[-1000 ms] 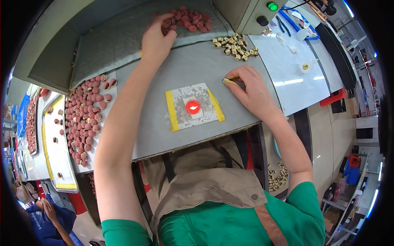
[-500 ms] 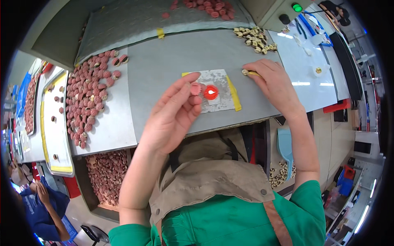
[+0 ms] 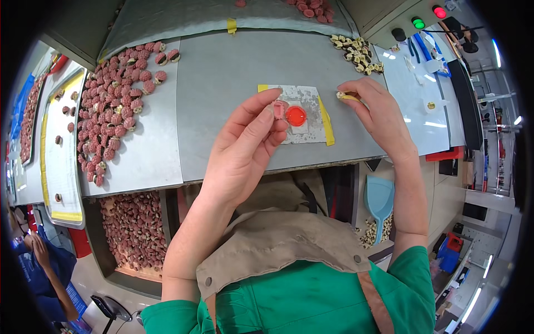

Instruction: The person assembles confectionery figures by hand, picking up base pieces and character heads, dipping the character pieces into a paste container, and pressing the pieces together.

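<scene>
My left hand (image 3: pixel 236 150) is closed in a pinch on a small pink ridged piece (image 3: pixel 280 110), its recessed face turned upward. Just right of the fingertips, a round red dish (image 3: pixel 296 116) with a glossy surface sits on a worn white card (image 3: pixel 311 135) taped down with yellow tape. Further right, my right hand (image 3: pixel 379 114) pinches a small cream-and-yellow piece (image 3: pixel 346 96) between thumb and fingers, above the grey mat. The fingers partly cover this piece. Behind that hand lies a heap of cream-and-dark pieces (image 3: pixel 359 54).
Many pink-and-dark ridged pieces (image 3: pixel 114 111) cover the table at left, beside a white tray (image 3: pixel 65 189). A bin of similar pieces (image 3: pixel 133 234) sits below. A blue dustpan (image 3: pixel 379 197) is at lower right. Control lights (image 3: pixel 418 23) mark the machine; a person in blue (image 3: pixel 53 261) works at far left.
The view has shifted a little. The pink piece in my left hand is turned, showing its recessed face. My right hand keeps its pinch on the cream-and-yellow piece.
</scene>
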The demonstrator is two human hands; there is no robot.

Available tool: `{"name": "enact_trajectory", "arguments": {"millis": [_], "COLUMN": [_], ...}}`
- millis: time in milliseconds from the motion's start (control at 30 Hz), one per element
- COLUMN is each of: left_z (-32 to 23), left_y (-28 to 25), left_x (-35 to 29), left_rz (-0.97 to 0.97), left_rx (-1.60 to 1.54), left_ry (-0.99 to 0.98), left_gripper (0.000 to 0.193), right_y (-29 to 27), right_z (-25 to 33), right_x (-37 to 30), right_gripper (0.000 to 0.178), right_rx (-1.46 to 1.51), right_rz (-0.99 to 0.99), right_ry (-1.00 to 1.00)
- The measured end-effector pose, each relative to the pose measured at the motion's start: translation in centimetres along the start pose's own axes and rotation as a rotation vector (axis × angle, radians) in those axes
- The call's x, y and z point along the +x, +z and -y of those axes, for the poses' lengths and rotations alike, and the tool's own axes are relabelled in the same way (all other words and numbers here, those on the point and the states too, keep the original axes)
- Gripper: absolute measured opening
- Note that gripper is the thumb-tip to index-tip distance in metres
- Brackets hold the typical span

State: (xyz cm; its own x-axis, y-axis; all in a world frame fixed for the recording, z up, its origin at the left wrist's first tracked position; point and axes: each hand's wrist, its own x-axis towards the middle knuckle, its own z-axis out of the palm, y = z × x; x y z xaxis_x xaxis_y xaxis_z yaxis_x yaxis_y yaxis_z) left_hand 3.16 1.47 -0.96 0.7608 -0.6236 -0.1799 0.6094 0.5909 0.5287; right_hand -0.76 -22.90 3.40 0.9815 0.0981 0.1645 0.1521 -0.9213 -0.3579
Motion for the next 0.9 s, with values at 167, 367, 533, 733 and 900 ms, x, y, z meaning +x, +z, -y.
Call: {"name": "enact_trajectory", "arguments": {"millis": [167,367,533,733,900], "left_z": [0.1,0.4,0.3,0.3,0.3], "left_y": [-0.1,-0.4,-0.4,-0.3,0.1], "left_x": [0.0,-0.2,-0.3,-0.3,-0.5], "left_rz": [-0.020,0.016,-0.003,-0.008,-0.022], "left_rx": [-0.002,-0.029,-0.010,-0.012,0.019], "left_ry": [0.026,0.070,0.070,0.053,0.046], "left_gripper": [0.039,0.035,0.034,0.034,0.036], "right_y": [1.3,3.5,3.7,4.3,4.2], "right_z": [3.6,4.8,5.0,4.5,4.5], "right_x": [0.5,1.3,1.1,1.2,0.9], "right_gripper": [0.020,0.029,0.029,0.030,0.024], "right_rx": [0.214,0.031,0.045,0.022,0.084], "right_rz": [0.005,-0.023,-0.053,-0.094,-0.091], "right_ry": [-0.060,-0.253,-0.319,-0.290,-0.250]}}
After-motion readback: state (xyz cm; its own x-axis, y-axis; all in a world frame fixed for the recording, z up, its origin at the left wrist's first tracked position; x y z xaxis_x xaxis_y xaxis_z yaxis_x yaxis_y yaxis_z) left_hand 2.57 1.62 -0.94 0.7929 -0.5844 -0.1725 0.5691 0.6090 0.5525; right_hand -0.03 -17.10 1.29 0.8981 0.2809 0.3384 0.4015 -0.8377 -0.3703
